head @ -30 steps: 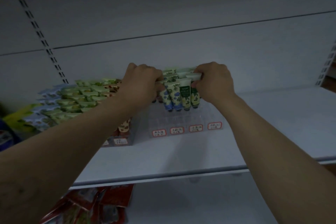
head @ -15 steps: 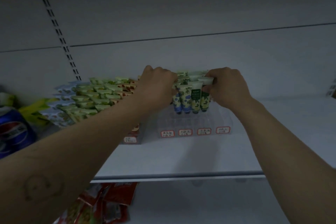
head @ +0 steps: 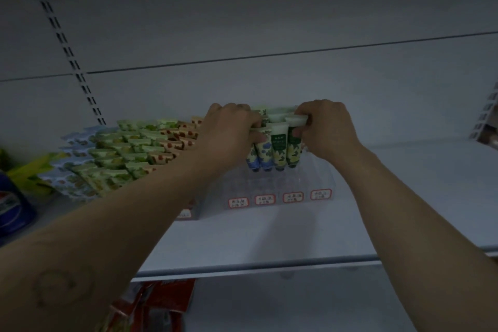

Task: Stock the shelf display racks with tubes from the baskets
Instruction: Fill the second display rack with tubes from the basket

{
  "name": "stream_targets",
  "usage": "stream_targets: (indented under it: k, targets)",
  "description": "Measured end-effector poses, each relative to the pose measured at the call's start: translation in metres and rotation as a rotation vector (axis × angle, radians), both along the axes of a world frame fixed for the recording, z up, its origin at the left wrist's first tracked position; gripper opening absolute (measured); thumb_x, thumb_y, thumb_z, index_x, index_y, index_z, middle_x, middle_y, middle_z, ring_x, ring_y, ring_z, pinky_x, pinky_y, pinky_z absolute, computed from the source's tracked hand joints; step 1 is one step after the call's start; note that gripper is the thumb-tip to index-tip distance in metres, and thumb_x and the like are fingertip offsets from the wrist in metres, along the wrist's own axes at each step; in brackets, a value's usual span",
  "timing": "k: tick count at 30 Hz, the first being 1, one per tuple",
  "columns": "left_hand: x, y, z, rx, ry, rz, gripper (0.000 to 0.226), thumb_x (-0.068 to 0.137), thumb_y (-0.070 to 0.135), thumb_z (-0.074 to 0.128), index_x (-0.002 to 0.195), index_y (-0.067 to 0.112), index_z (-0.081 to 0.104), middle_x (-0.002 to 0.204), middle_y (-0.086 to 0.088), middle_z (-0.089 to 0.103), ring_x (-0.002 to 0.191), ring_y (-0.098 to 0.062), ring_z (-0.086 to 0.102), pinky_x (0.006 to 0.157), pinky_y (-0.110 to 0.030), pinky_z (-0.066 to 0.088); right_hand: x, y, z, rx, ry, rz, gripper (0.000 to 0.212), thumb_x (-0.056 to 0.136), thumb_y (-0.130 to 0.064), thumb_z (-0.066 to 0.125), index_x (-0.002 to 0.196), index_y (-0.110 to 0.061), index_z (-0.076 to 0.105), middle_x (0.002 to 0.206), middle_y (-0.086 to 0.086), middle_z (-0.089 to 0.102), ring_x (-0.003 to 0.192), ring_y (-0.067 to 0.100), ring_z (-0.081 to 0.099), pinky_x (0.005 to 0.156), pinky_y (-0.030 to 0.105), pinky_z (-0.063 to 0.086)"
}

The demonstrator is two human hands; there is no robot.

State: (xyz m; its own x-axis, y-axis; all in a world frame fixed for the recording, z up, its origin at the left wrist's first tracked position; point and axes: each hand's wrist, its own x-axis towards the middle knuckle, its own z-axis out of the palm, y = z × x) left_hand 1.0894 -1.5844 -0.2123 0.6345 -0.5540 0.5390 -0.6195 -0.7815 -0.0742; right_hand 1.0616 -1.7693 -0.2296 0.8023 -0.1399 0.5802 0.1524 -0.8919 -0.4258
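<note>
1. The step in hand was judged to be the seating of a row of tubes (head: pixel 277 148) at the rear of the clear display rack (head: pixel 318 180), which stood on the shelf (head: pixel 269 237).
2. The tubes stood cap-down, four abreast. The slots nearer the price labels (head: pixel 265 199) appeared unfilled.
3. The left hand (head: pixel 231 129) had its fingers curled onto the crimped tops of the left-most tubes.
4. The right hand (head: pixel 323 127) pinched the crimped top of the right-most tube between thumb and fingers.
5. Whether the caps had bottomed in their slots could not be told.
6. The next move probably called for both hands to let go without tipping the row, then to fetch more tubes for the next row forward. No basket was in view.
7. The neighbouring rack (head: pixel 129 153), to the left, looked fully stocked.
</note>
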Motion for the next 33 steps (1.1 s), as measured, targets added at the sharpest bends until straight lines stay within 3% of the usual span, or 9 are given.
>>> stream_targets:
  k: [4, 8, 12, 15, 17, 20, 27, 30, 33]
  targets:
    - [0.002, -0.004, -0.001, -0.018, 0.024, -0.024, 0.026, 0.093, 0.032, 0.059, 0.094, 0.006, 0.066, 0.094, -0.01, 0.061, 0.091, -0.027, 0.055, 0.07, -0.028, 0.023, 0.0, 0.002, -0.003, 0.007, -0.036, 0.01, 0.023, 0.076, -0.006, 0.071, 0.099, -0.007, 0.072, 0.096, 0.016, 0.071, 0.087, 0.03, 0.064, 0.072, 0.031, 0.051]
    - [0.0, -0.006, -0.006, -0.043, 0.022, -0.024, 0.024, 0.092, 0.021, 0.059, 0.081, 0.001, 0.064, 0.085, -0.015, 0.064, 0.083, -0.03, 0.059, 0.069, -0.027, 0.023, 0.002, 0.004, -0.005, 0.015, -0.022, 0.004, 0.021, 0.078, -0.007, 0.071, 0.099, -0.008, 0.072, 0.092, 0.015, 0.07, 0.081, 0.025, 0.062, 0.065, 0.023, 0.041]
    - [-0.004, -0.005, -0.012, -0.065, 0.008, -0.038, 0.031, 0.085, 0.01, 0.065, 0.06, 0.016, 0.046, 0.063, -0.014, 0.061, 0.065, -0.031, 0.06, 0.065, -0.028, 0.025, 0.001, 0.005, -0.009, 0.058, -0.056, 0.015, 0.018, 0.078, -0.006, 0.07, 0.096, -0.006, 0.072, 0.092, 0.015, 0.07, 0.083, 0.026, 0.062, 0.066, 0.026, 0.044]
    - [-0.007, -0.003, -0.007, -0.022, 0.01, -0.022, 0.023, 0.091, 0.019, 0.061, 0.068, 0.016, 0.057, 0.071, -0.01, 0.066, 0.072, -0.028, 0.061, 0.07, -0.029, 0.028, 0.001, 0.005, -0.01, 0.067, -0.051, 0.025, 0.018, 0.078, -0.005, 0.07, 0.096, -0.004, 0.072, 0.093, 0.015, 0.07, 0.085, 0.026, 0.062, 0.064, 0.024, 0.04]
    - [-0.009, -0.004, -0.003, 0.001, 0.02, 0.011, 0.023, 0.095, 0.03, 0.054, 0.084, 0.015, 0.067, 0.082, -0.007, 0.068, 0.084, -0.026, 0.06, 0.079, -0.031, 0.031, 0.0, 0.004, -0.01, 0.081, -0.056, 0.023, 0.019, 0.078, -0.003, 0.069, 0.097, -0.003, 0.072, 0.094, 0.015, 0.07, 0.086, 0.025, 0.061, 0.065, 0.022, 0.038]
    - [-0.012, -0.005, -0.002, 0.003, 0.022, 0.048, 0.024, 0.096, 0.036, 0.051, 0.094, 0.018, 0.067, 0.091, -0.006, 0.068, 0.093, -0.027, 0.058, 0.086, -0.033, 0.031, -0.004, 0.0, -0.01, 0.147, -0.069, 0.013, 0.017, 0.078, 0.002, 0.067, 0.094, 0.001, 0.071, 0.085, 0.011, 0.065, 0.079, 0.02, 0.055, 0.061, 0.019, 0.032]
    - [-0.012, -0.006, -0.001, 0.053, 0.026, 0.089, 0.026, 0.098, 0.035, 0.048, 0.094, 0.017, 0.067, 0.09, -0.005, 0.067, 0.091, -0.026, 0.055, 0.087, -0.034, 0.029, -0.012, -0.001, -0.017, 0.094, -0.108, 0.054, 0.022, 0.076, 0.006, 0.065, 0.096, -0.001, 0.072, 0.088, 0.017, 0.069, 0.08, 0.024, 0.059, 0.064, 0.021, 0.034]
    - [-0.012, -0.007, 0.0, 0.053, 0.035, 0.081, 0.026, 0.097, 0.035, 0.049, 0.093, 0.018, 0.067, 0.088, -0.005, 0.067, 0.09, -0.026, 0.056, 0.085, -0.032, 0.027, -0.013, -0.002, -0.018, 0.089, -0.104, 0.072, 0.021, 0.076, 0.006, 0.064, 0.093, -0.002, 0.072, 0.077, 0.006, 0.061, 0.075, 0.018, 0.051, 0.058, 0.016, 0.027]
    - [-0.012, -0.007, 0.0, 0.051, 0.034, 0.087, 0.025, 0.097, 0.034, 0.05, 0.086, 0.018, 0.066, 0.083, -0.004, 0.065, 0.087, -0.026, 0.056, 0.081, -0.032, 0.026, -0.01, -0.001, -0.016, 0.089, -0.075, 0.058, 0.015, 0.077, 0.004, 0.064, 0.089, -0.002, 0.07, 0.075, 0.003, 0.055, 0.074, 0.017, 0.049, 0.058, 0.018, 0.029]
